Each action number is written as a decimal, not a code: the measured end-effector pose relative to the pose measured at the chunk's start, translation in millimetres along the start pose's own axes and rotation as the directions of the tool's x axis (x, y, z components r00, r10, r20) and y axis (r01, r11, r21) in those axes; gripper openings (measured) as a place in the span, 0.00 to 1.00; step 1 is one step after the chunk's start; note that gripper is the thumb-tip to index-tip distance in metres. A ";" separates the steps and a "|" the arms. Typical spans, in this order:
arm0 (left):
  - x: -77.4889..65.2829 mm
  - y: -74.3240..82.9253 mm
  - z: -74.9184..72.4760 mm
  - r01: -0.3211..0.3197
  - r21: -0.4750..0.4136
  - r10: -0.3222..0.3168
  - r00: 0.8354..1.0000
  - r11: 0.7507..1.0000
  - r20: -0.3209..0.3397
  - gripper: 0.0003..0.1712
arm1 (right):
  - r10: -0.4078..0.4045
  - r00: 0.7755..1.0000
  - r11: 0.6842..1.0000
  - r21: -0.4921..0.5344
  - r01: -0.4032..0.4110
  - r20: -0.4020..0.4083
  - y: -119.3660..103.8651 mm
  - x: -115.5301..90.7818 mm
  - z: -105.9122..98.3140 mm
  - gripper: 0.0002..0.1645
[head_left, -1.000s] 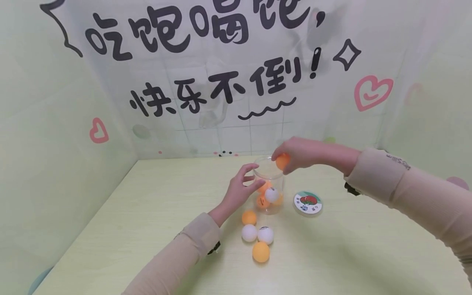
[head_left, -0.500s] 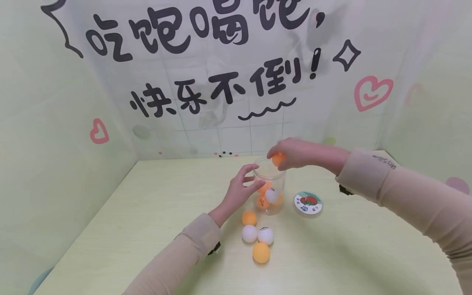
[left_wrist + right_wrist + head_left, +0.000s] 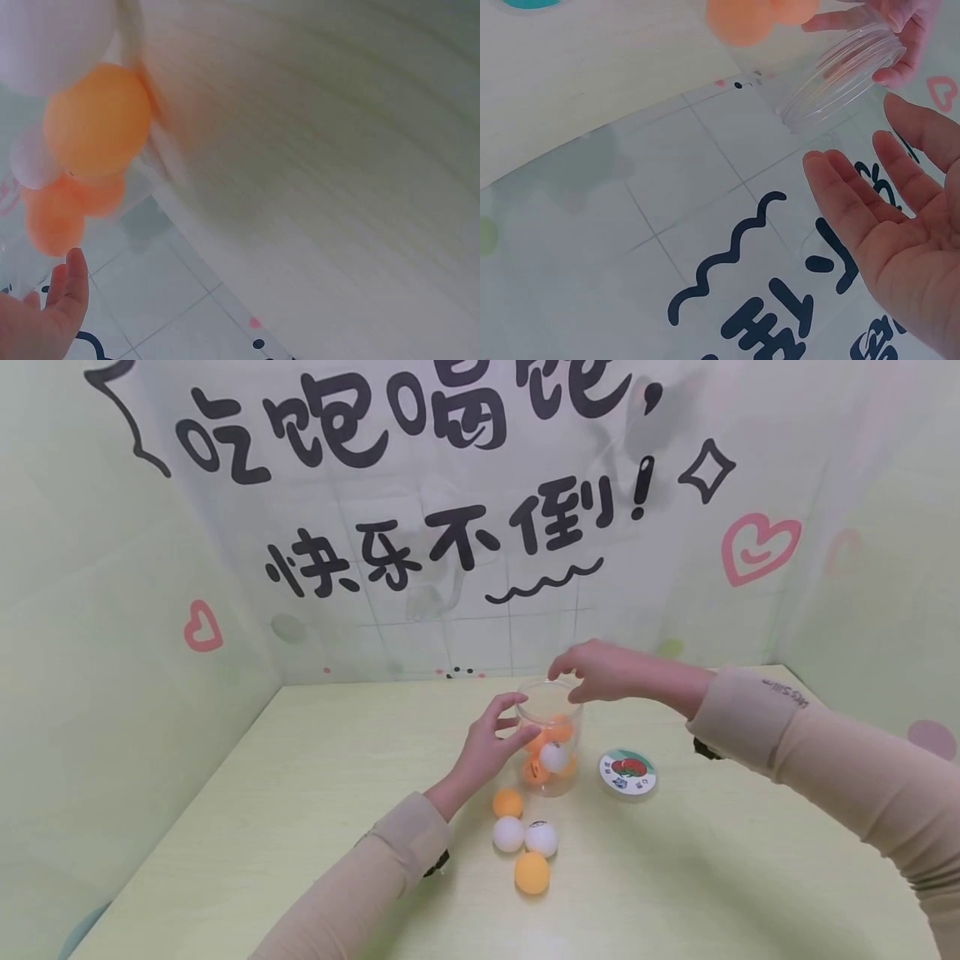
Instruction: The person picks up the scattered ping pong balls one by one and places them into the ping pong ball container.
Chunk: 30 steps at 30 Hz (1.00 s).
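A clear plastic jar (image 3: 549, 703) stands upright on the table, with several orange table tennis balls (image 3: 558, 727) and a white ball (image 3: 554, 757) inside. My left hand (image 3: 491, 735) holds its left side near the top, thumb in front and fingers behind. Just above the rim is my right hand (image 3: 600, 670); in the right wrist view its fingers (image 3: 832, 187) are spread and hold nothing. In front of the jar lie two orange balls, one nearer the jar (image 3: 507, 803) and one nearer me (image 3: 532, 873). Between them sit two white balls (image 3: 508, 834).
A round lid (image 3: 627, 772) with a tomato picture lies on the pale wooden table (image 3: 345, 752), right of the jar. Behind the table hangs a white sheet (image 3: 420, 635) with black lettering and pink hearts.
My right hand moved slightly left over the jar and let go of an orange ball, which now lies on top of the others inside. The left hand stayed in place.
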<state>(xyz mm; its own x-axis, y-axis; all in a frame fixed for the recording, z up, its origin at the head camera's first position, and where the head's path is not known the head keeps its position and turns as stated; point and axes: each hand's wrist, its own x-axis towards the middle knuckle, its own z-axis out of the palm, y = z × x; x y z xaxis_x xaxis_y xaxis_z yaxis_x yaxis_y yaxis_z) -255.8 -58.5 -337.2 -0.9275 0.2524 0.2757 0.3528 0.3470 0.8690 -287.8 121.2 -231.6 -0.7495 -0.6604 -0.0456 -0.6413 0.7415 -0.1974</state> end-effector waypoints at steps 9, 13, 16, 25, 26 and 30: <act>0.1 -0.5 0.2 0.010 -0.001 -0.010 1.000 1.000 -0.002 0.26 | 0.010 1.000 1.000 0.014 -0.010 -0.005 7.1 -2.4 5.6 0.21; 0.7 -0.8 0.7 0.014 -0.002 -0.014 1.000 1.000 -0.001 0.26 | 0.013 1.000 1.000 0.018 -0.013 -0.012 12.5 -3.3 9.9 0.21; 2.8 -4.4 1.4 0.014 -0.002 -0.014 1.000 1.000 0.000 0.26 | 0.020 1.000 0.999 0.027 -0.020 -0.018 15.9 -3.7 12.1 0.21; 1.1 0.2 0.8 0.004 0.003 -0.004 1.000 1.000 -0.007 0.26 | 0.024 0.999 0.997 0.080 -0.021 -0.037 20.3 -7.5 14.8 0.23; 1.2 0.1 0.8 0.004 0.005 -0.003 1.000 1.000 -0.009 0.26 | 0.022 0.999 0.996 0.087 -0.019 -0.042 22.0 -7.3 16.5 0.24; 1.2 -0.4 1.3 0.000 0.009 0.000 1.000 1.000 -0.008 0.26 | 0.018 0.997 0.992 0.123 -0.009 -0.069 30.3 -7.4 26.2 0.27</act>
<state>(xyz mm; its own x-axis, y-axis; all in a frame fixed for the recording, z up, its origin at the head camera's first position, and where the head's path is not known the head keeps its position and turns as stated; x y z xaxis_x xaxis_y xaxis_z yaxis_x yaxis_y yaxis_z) -257.0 -57.2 -337.7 -0.9287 0.2446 0.2789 0.3534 0.3549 0.8655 -297.4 145.4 -262.9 -0.7706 -0.6370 0.0189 -0.6091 0.7275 -0.3156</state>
